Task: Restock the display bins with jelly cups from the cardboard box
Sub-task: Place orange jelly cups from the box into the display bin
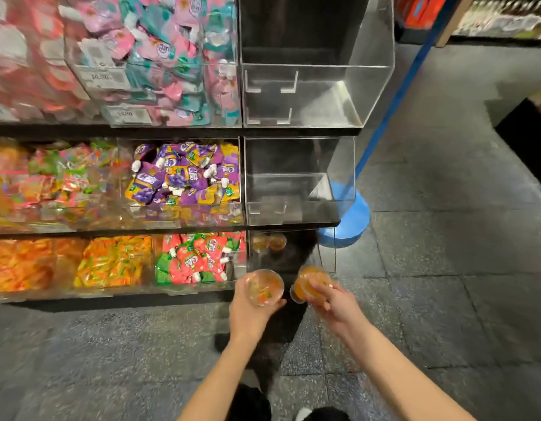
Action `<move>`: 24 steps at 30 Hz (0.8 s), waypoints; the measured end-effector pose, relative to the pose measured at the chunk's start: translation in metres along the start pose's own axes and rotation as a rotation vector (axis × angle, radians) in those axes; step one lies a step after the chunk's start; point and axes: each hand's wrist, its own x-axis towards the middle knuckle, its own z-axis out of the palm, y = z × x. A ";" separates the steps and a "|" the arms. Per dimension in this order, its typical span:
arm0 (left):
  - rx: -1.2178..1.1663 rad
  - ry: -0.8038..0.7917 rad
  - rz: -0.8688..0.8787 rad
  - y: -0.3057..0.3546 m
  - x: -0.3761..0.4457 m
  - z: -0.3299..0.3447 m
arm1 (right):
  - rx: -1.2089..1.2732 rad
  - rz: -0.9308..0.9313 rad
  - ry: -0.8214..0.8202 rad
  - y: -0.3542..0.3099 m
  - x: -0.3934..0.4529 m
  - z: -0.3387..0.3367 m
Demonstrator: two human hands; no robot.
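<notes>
Just past the fingers, the bottom bin [290, 253] has only a couple jelly cups [269, 242], left hand [251, 311] and right hand [336, 305] each gripping a cup [264, 287], so barely started imo.

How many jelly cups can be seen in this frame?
4, possibly more: one in the left hand, at least one in the right hand, two in the bottom right bin. Others may be hidden.

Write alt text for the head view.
Left hand and right hand each hold a clear orange jelly cup before the bottom-right clear acrylic bin, which holds two cups.
</notes>
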 end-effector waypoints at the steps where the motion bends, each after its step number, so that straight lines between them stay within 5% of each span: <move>1: 0.010 -0.004 -0.004 -0.010 0.013 0.007 | -0.012 0.004 0.006 -0.001 0.021 -0.002; 6: 0.024 0.138 0.062 -0.070 0.090 0.050 | -0.091 -0.071 -0.080 0.009 0.151 -0.010; 10: -0.237 0.121 0.105 -0.115 0.157 0.078 | -0.071 -0.146 -0.122 0.029 0.278 -0.018; 14: -0.221 0.096 0.343 -0.164 0.213 0.103 | -0.127 -0.289 -0.448 0.044 0.381 -0.029; 17: -0.172 0.156 0.433 -0.189 0.231 0.120 | -0.113 -0.262 -0.133 0.051 0.429 -0.032; 24: -0.086 0.180 0.504 -0.191 0.247 0.130 | -0.255 -0.202 0.012 0.039 0.497 -0.002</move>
